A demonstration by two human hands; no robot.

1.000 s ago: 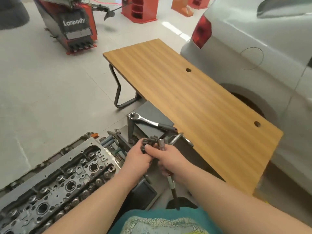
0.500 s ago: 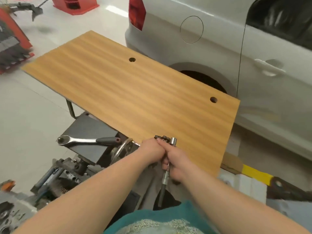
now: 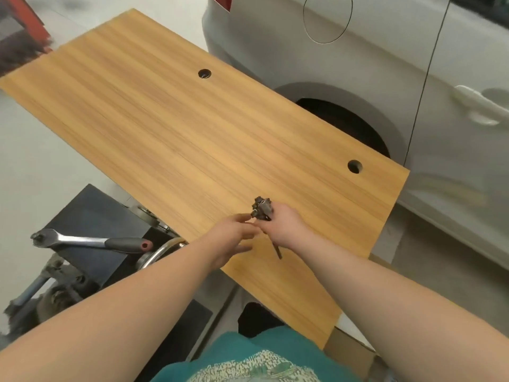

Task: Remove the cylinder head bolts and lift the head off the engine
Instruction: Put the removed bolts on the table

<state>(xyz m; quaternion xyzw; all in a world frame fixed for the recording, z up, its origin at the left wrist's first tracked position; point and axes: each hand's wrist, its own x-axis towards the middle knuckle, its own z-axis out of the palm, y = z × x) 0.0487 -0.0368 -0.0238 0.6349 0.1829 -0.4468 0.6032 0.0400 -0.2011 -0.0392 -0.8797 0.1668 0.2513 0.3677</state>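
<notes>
My right hand (image 3: 281, 226) grips a bundle of dark cylinder head bolts (image 3: 261, 207), heads up, over the near part of the wooden table (image 3: 170, 128). One shank pokes out below the fist. My left hand (image 3: 234, 237) sits just left of the bundle, fingers loosely extended toward the bolts and holding nothing that I can see. The cylinder head itself is out of view; only part of the engine stand (image 3: 55, 288) shows at lower left.
A ratchet wrench (image 3: 91, 241) with a dark red-tipped handle lies on a black block (image 3: 91, 216) left of the table. A silver car (image 3: 385, 78) stands close behind the table, its rear wheel arch facing me. A red machine (image 3: 19, 31) is at top left.
My view swung right, away from the cylinder head, toward the table. Both hands moved out over the tabletop with the bolts. My left hand has come off the bundle; the right keeps it.
</notes>
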